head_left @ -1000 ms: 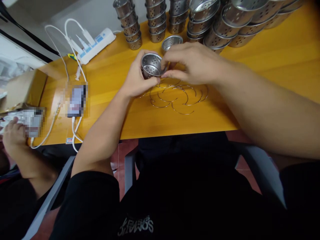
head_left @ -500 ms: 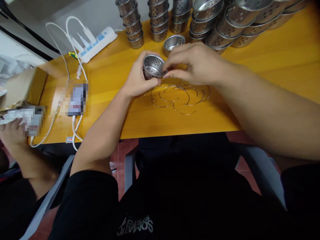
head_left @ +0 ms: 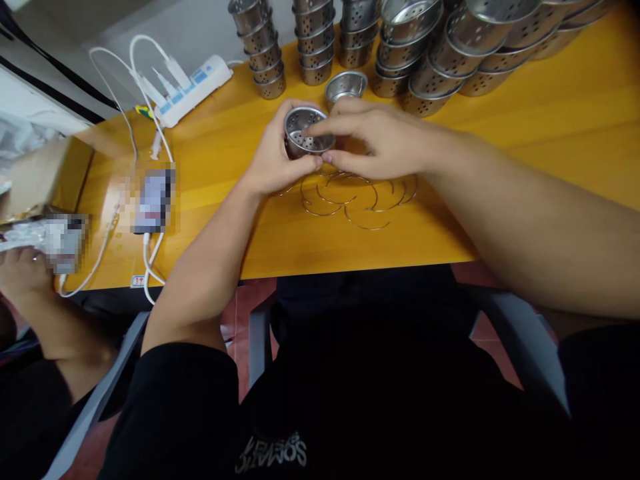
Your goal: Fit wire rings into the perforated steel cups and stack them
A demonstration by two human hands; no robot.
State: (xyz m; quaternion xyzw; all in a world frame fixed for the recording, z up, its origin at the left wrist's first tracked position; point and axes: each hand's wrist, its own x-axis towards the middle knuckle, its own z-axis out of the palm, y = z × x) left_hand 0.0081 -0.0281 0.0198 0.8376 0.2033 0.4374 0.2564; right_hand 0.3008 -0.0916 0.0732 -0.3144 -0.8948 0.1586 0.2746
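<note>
My left hand grips a small perforated steel cup from its left side, just above the yellow table. My right hand reaches across it, forefinger laid over the cup's rim and thumb pressed beneath, pinching at its right edge. Whether a wire is in that pinch is hidden. Several bent wire handles lie loose on the table right under both hands. A second loose cup stands just behind my fingers.
Stacks of perforated steel cups and larger ones line the far edge. A white power strip with cables and a phone lie at left. Another person's hand holds something at the left edge.
My right forefinger has stretched over the cup's rim, and the cup has tipped slightly more upright in my left hand. The wire handles on the table have not moved.
</note>
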